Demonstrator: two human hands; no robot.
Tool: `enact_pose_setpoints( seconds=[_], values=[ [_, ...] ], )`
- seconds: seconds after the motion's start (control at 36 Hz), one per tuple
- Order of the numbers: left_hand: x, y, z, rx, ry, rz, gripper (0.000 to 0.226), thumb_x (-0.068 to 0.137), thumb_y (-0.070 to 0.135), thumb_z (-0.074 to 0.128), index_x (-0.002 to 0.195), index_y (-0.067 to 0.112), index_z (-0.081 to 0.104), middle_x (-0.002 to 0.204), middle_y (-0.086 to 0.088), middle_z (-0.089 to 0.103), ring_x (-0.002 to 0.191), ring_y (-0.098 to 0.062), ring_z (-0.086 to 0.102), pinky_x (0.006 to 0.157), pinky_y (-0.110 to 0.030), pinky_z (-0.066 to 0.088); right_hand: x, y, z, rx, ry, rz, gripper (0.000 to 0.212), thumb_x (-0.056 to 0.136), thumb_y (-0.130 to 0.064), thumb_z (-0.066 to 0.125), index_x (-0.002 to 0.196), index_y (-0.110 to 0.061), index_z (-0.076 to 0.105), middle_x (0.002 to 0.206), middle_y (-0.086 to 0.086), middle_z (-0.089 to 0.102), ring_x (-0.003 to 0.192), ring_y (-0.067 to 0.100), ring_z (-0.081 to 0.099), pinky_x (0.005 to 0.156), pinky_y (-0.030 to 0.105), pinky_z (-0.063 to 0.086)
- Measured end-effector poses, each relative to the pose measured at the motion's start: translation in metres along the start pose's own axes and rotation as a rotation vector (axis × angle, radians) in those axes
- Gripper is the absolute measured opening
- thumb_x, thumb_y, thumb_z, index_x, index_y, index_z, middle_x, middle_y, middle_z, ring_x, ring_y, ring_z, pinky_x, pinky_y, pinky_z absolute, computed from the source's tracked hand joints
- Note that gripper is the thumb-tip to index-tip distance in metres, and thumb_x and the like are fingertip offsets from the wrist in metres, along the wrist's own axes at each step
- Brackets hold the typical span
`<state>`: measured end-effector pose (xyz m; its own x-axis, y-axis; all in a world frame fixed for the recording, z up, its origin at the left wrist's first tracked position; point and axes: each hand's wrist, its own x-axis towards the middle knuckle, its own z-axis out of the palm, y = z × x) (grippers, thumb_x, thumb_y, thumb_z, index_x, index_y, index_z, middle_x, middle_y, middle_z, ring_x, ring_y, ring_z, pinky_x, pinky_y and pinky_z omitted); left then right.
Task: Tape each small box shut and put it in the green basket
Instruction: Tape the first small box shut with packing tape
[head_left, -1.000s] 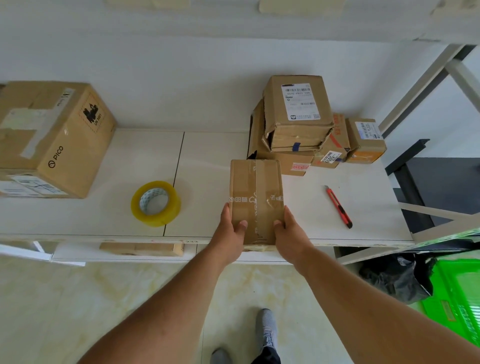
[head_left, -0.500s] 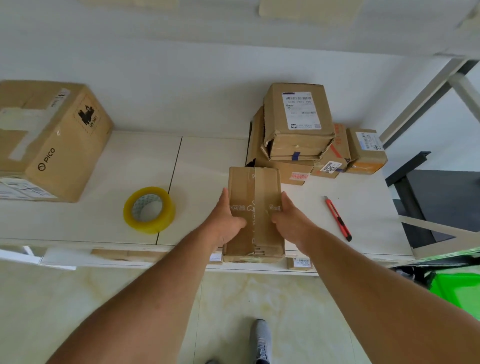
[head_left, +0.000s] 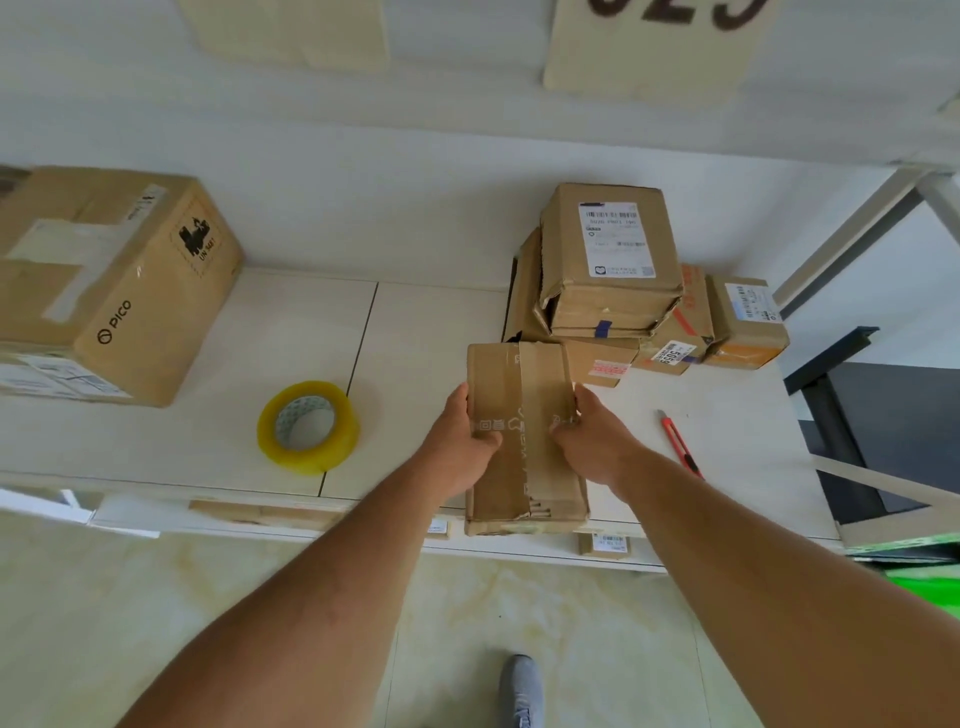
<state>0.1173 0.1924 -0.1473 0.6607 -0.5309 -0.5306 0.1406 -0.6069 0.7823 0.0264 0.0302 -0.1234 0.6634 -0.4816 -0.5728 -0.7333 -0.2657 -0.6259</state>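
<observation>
Large PICO carton (head_left: 111, 283) at the white tabletop's (head_left: 218, 415) left end, red utility knife (head_left: 681, 444) at right, grey shoe (head_left: 521, 688) on marbled floor (head_left: 156, 613)

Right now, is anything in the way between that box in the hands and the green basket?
Nothing visible blocks it. The small box sits at the table's front edge; the green basket shows only as a corner, low right, beyond the table.

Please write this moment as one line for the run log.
step: box in hand | left hand: grips small box | right hand: grips it | tape roll: on table, untouched
</observation>
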Motion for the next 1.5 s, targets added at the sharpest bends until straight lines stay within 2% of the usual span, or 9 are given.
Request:
enact_pose_setpoints(
  seconds=[0.17,0.53,0.75,0.83,0.97,1.11,1.25,1.39,1.5],
  values=[
    [0.006,-0.005,0.007,0.107,0.019,0.021,0.085,0.102,0.019,0.054,0.158,0.038,-0.008,0.159,0.004,0.032,0.138,-0.021,0.044,0.098,-0.031,0.043,0.004,0.000,0.007,-0.060,0.005,-0.003,0.065,0.106,-0.012,0.044,0.161,-0.033,0.015,0.143,0.002,0.052,0.121,0.026,0.054,0.103,0.042,0.048],
    [-0.035,-0.002,-0.011,0.207,0.174,0.043,0.067,0.102,0.024,0.056,0.159,0.025,0.020,0.160,-0.001,0.035,0.146,-0.020,0.036,0.116,-0.036,0.035,-0.025,-0.007,-0.015,-0.102,0.103,-0.033,0.073,0.103,-0.034,0.055,0.163,-0.029,0.014,0.161,0.000,0.038,0.135,0.028,0.052,0.103,0.036,0.050],
    [-0.083,-0.068,-0.073,0.163,0.441,-0.012,0.044,0.097,0.020,0.059,0.141,0.017,0.051,0.139,0.001,0.058,0.120,-0.014,0.059,0.095,-0.025,0.044,-0.093,-0.024,0.026,-0.074,-0.037,-0.274,0.022,0.101,-0.026,0.053,0.110,-0.044,0.061,0.101,-0.023,0.057,0.095,0.008,0.057,0.082,0.029,0.047],
    [-0.082,-0.087,-0.101,0.298,0.505,-0.055,0.043,0.096,0.023,0.061,0.138,0.019,0.055,0.135,-0.005,0.060,0.119,-0.022,0.060,0.097,-0.033,0.047,-0.100,-0.038,0.055,-0.125,-0.073,-0.244,0.012,0.089,-0.023,0.047,0.081,-0.017,0.053,0.069,0.001,0.054,0.064,0.018,0.050,0.060,0.029,0.038],
    [-0.059,-0.099,-0.139,0.570,0.504,-0.057,0.042,0.094,0.021,0.062,0.135,0.012,0.057,0.133,-0.012,0.060,0.125,-0.031,0.055,0.100,-0.040,0.047,-0.106,-0.052,0.085,-0.037,-0.148,-0.255,0.035,0.091,-0.030,0.052,0.113,-0.003,0.049,0.117,0.022,0.061,0.101,0.041,0.062,0.087,0.058,0.055],
    [-0.030,-0.110,-0.156,0.903,0.364,-0.019,0.037,0.092,0.023,0.060,0.129,0.018,0.057,0.127,-0.007,0.062,0.112,-0.029,0.060,0.089,-0.037,0.052,-0.103,-0.051,0.094,0.016,-0.097,-0.225,0.011,0.090,-0.029,0.052,0.086,-0.024,0.061,0.081,-0.004,0.066,0.072,0.011,0.060,0.076,0.039,0.054],
    [-0.018,-0.109,-0.155,1.332,0.344,0.033,0.020,0.088,0.025,0.059,0.106,0.025,0.067,0.096,0.005,0.070,0.094,-0.016,0.066,0.085,-0.030,0.048,-0.106,-0.049,0.086,-0.001,-0.020,-0.177,0.019,0.093,-0.016,0.049,0.099,-0.003,0.062,0.094,0.016,0.069,0.073,0.027,0.063,0.068,0.039,0.056],
    [-0.032,-0.098,-0.151,0.846,0.391,0.090,0.021,0.094,0.042,0.056,0.094,0.021,0.058,0.088,0.001,0.064,0.088,-0.030,0.065,0.071,-0.034,0.044,-0.114,-0.056,0.080,0.049,0.001,-0.138,0.019,0.096,-0.016,0.051,0.098,-0.021,0.069,0.085,-0.004,0.072,0.062,0.005,0.061,0.052,0.011,0.042],
    [-0.076,-0.062,-0.141,0.029,0.228,-0.017,0.024,0.093,0.035,0.068,0.086,0.012,0.067,0.083,-0.007,0.071,0.081,-0.030,0.066,0.073,-0.037,0.051,-0.122,-0.068,0.080,0.031,-0.060,-0.160,0.027,0.098,-0.025,0.055,0.122,-0.025,0.067,0.111,-0.017,0.072,0.096,-0.002,0.066,0.085,0.020,0.054]
  ],
)
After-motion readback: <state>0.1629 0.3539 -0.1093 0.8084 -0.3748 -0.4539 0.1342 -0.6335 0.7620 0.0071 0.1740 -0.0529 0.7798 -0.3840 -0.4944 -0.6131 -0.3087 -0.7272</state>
